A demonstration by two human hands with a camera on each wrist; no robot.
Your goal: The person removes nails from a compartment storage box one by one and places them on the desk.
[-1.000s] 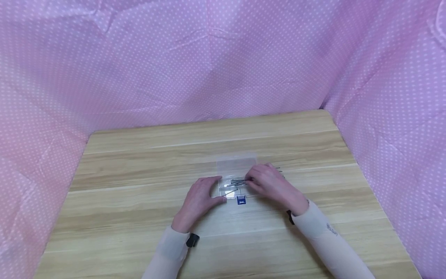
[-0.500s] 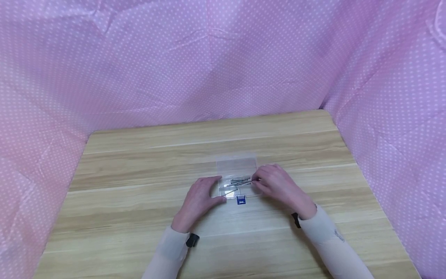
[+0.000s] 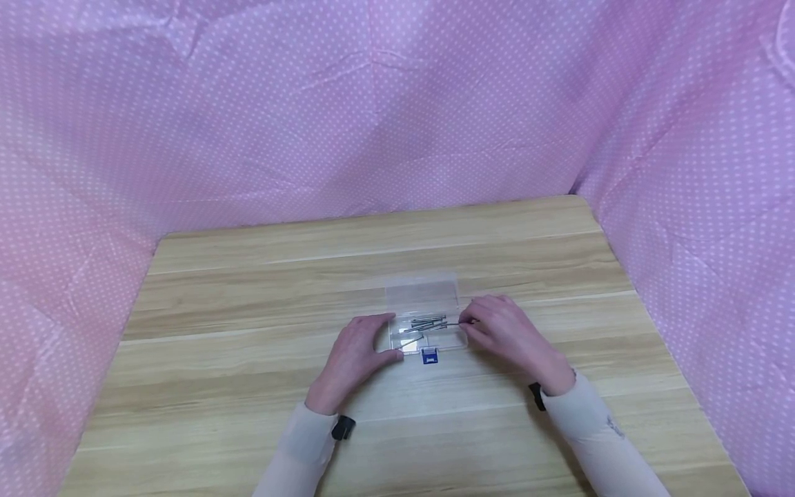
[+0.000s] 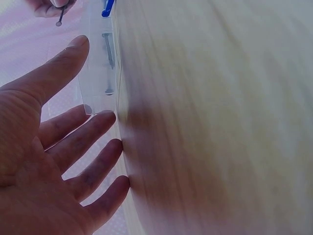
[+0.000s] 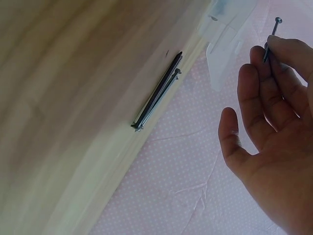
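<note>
A clear plastic box (image 3: 450, 343) lies with its lid (image 3: 422, 295) folded back and a blue latch (image 3: 430, 356) at the front. Several nails (image 3: 427, 322) lie in its rear part, and one more nail (image 3: 411, 342) slants across the front left compartment. My left hand (image 3: 349, 351) spans the box's left end, thumb near the front corner and forefinger at the rear one; its fingers (image 4: 85, 139) are extended. At the box's right side, my right hand (image 3: 506, 335) pinches a nail (image 5: 275, 30) between thumb and fingertips, its head pointing left over the box.
Several loose nails (image 5: 157, 93) lie side by side on the wooden table (image 3: 248, 290), to the right of the box; in the head view the right hand hides them. Pink dotted cloth (image 3: 373, 124) hangs around the table's back and sides.
My right hand has moved right from over the box to its right side, uncovering the nails inside and showing the pinched nail. The left hand has stayed in place.
</note>
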